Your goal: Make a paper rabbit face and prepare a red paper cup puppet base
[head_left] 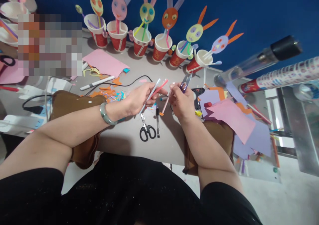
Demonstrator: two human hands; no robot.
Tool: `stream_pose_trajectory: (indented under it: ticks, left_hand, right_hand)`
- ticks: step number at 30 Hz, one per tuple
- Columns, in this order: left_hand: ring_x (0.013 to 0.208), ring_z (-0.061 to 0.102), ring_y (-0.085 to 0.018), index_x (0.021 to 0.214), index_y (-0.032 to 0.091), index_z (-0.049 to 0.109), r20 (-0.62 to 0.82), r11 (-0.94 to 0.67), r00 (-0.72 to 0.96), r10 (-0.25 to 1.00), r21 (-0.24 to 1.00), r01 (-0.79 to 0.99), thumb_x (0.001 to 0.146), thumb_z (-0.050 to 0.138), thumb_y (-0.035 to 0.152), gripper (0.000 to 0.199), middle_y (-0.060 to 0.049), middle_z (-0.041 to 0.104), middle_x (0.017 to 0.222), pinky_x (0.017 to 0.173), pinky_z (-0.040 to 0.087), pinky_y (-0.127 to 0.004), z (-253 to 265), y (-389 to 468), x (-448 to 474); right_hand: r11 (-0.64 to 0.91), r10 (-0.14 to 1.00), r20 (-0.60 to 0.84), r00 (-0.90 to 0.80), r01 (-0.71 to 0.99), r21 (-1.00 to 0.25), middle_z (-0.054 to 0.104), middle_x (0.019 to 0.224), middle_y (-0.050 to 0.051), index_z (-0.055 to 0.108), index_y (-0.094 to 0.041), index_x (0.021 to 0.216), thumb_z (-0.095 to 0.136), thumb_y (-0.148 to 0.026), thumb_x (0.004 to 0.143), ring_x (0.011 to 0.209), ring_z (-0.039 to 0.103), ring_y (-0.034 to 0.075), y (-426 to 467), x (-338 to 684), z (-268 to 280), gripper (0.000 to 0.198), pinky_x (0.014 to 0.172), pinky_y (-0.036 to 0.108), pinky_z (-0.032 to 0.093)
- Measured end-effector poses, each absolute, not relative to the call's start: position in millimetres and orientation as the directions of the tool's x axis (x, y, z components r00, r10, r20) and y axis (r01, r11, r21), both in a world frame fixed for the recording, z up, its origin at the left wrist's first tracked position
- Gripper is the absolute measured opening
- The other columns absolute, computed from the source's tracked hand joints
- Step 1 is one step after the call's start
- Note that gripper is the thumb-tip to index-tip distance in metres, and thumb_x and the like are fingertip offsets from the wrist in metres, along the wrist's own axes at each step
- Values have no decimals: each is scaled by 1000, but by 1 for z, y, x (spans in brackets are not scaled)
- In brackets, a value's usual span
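Observation:
My left hand (141,98) is closed round a pale straw (156,85) and a red straw (163,83), their upper ends sticking out past the fingers. Close by on the right, my right hand (183,103) grips purple-handled scissors (185,82), blades pointing up and away. A thin pinkish straw (166,102) hangs from its thumb and fingertips, with a small orange piece at the lower end. On the table below the hands lie black-handled scissors (147,132) and a black-capped pen (158,122).
Several red paper cups (163,54) with paper rabbit heads on straws line the back. Pink paper (106,62) and orange scraps lie at left, more pink paper (230,117) at right. Brown cushions (77,102) lie under the forearms. A clear tube (251,63) stands right.

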State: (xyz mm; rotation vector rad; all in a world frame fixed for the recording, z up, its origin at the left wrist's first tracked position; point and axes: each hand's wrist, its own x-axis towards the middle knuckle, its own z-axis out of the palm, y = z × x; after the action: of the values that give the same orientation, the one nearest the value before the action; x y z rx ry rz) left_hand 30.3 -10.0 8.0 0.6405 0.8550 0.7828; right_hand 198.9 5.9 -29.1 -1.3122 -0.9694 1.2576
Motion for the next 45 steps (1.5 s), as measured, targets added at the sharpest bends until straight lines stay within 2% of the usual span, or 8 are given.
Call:
stream_pose_trajectory:
  ticks: [10,14,20,29,35,38,41,45]
  left_hand:
    - [47,41,-4,86,15,61,-312,469,430,848,818,-333,97,52,18,15,4,51,64,46,30,-16,-1,-17,33]
    - [43,30,-3,84,15,66,-290,419,416,862,869,-262,101,50,27,27,5,45,59,44,23,-17,0,-19,34]
    - [46,33,-5,74,15,67,-352,437,372,859,882,-176,101,44,27,37,3,39,61,45,25,-20,4,-25,36]
    - [47,35,-4,79,18,52,-286,401,375,882,873,-277,100,52,20,22,7,44,62,45,26,-16,5,-29,37]
    - [44,38,-2,78,19,47,-227,306,275,934,905,-294,97,62,20,24,8,54,60,45,30,-15,-1,-29,38]
    - [41,38,-2,75,20,46,-228,315,281,932,892,-325,95,67,24,29,9,50,54,42,31,-15,-3,-29,39]
    - [38,37,-4,73,21,44,-250,368,337,907,861,-350,98,63,26,32,11,42,48,42,35,-17,-5,-29,40]
    - [40,39,-5,74,21,44,-304,426,354,884,836,-345,101,52,19,28,9,43,50,41,34,-17,-7,-29,41]
  right_hand:
    - [-142,981,-153,119,-96,-985,40,49,-11,52,-24,74,85,-50,65,39,30,5,2,195,-25,43,39,25,21]
    - [-122,984,-128,121,-57,-991,42,50,-11,51,-24,74,84,-50,67,39,32,5,-1,194,-24,43,39,24,22]
    - [-121,985,-126,121,-47,-992,43,50,-10,52,-24,75,84,-48,67,39,31,5,-3,191,-22,41,39,25,23]
    - [-137,986,-142,88,-60,-989,43,53,-10,52,-24,78,86,-54,67,41,32,6,-4,193,-24,46,38,24,23]
    - [-141,987,-145,63,-73,-987,41,53,-10,53,-24,75,87,-51,68,41,30,5,-9,190,-21,43,38,24,24]
    - [-134,989,-136,51,-40,-990,46,57,-9,55,-23,78,84,-50,71,43,34,5,-12,190,-21,40,39,23,28]
    - [-121,992,-123,37,-49,-991,48,60,-8,56,-23,81,84,-48,73,44,36,5,-15,190,-23,38,40,23,29]
    - [-131,991,-133,14,-82,-988,47,59,-9,56,-22,82,85,-50,72,44,35,5,-15,190,-25,41,40,23,28]
